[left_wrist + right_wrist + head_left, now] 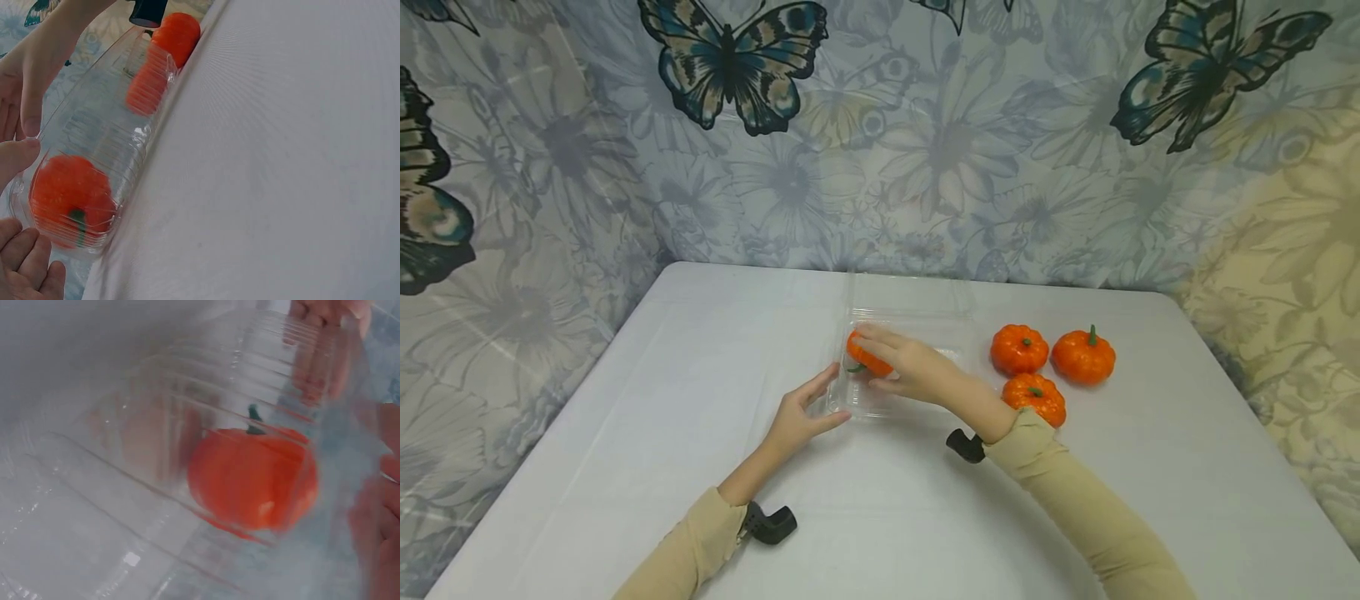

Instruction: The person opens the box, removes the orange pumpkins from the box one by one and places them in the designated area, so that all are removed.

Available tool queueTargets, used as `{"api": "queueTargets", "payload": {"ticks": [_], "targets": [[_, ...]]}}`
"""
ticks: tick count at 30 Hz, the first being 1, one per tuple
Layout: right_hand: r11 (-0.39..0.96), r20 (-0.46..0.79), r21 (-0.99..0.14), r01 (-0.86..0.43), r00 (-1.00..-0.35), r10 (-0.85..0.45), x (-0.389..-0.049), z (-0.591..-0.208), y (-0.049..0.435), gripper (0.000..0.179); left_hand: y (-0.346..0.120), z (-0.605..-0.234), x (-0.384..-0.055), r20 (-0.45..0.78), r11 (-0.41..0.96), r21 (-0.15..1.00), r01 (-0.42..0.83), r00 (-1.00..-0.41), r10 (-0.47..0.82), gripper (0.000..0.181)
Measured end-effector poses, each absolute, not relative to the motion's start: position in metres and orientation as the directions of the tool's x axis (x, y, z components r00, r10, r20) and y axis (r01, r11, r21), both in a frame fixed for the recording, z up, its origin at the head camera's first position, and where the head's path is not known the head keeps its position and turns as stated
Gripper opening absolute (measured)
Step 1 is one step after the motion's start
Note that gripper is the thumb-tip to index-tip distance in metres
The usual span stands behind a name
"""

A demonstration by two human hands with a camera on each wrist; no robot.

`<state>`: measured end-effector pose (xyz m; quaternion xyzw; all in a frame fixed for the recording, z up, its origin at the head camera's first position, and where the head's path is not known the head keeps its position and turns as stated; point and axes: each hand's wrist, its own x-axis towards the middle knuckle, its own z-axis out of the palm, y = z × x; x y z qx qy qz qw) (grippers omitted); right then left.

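A clear plastic clamshell container [917, 404] lies on the table with its lid raised at the back. Inside its left end sits a small orange pumpkin [871, 357] with a green stem, also plain through the ribbed wall in the left wrist view. My right hand [913, 367] is over this pumpkin, its fingers loosely extended; in the right wrist view no fingers wrap round the pumpkin [253, 478]. At the container's left end is my left hand [801, 417], thumb and fingers spread beside the wall. Whether its fingers press the plastic is hard to tell.
To the right of the container stand three more orange pumpkins: one at the back [1018, 349], one farther right [1083, 357] and one in front [1035, 398], close to my right forearm. A white cloth covers the table [722, 350]; patterned fabric [880, 167] hangs behind.
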<state>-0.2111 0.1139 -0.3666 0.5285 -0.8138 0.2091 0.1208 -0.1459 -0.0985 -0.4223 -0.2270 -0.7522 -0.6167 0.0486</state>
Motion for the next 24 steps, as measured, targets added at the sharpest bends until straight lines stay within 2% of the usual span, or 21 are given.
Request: {"api": "queueTargets", "payload": {"ticks": [4,8,11,24], "targets": [[0.400,0.308,-0.175,-0.900,-0.435,-0.846,-0.212,-0.371,0.112,0.058,-0.098,-0.422,-0.146,0.354,0.135,0.906,0.401,-0.893,0.277,0.065],[0.441,0.198,-0.049,-0.896,-0.441,-0.875,-0.214,-0.377,0.112,0.064,-0.098,-0.424,-0.146,0.360,0.138,0.903,0.407,-0.891,0.277,0.065],[0.461,0.172,-0.013,-0.888,-0.456,-0.873,-0.215,-0.379,0.112,0.066,-0.098,-0.425,-0.146,0.362,0.139,0.901,0.411,-0.889,0.279,0.064],[0.524,0.142,-0.148,-0.839,-0.543,-0.828,-0.217,-0.375,0.115,0.065,-0.098,-0.424,-0.147,0.350,0.165,0.899,0.405,-0.893,0.282,0.065]]}}
